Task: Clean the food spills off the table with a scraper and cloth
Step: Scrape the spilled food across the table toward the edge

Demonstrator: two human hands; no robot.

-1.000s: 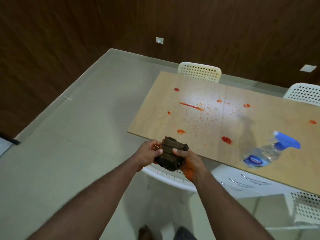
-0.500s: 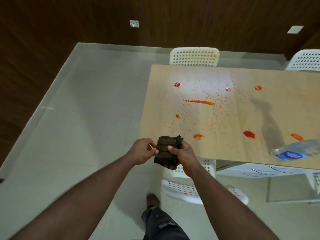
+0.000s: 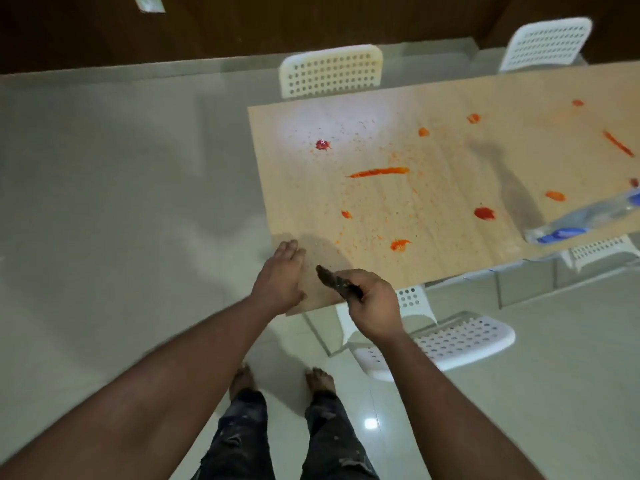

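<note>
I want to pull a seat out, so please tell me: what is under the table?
Under the table, white perforated chairs show at its near edge: one beside the right hand, another further right. The tabletop hides everything else beneath.

Dim, soft frame with wide-angle bending at the edges; overhead glare whitens the table (image 3: 450,98), hands casting shadows.

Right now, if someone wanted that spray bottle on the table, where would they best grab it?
Probably round the clear body of the spray bottle, closing a hand over it from above. It seems to lie on its side by the table's near edge, so the barrel is exposed, and its head runs out of view. The right hand holds the cloth; the left hand is free.
</note>
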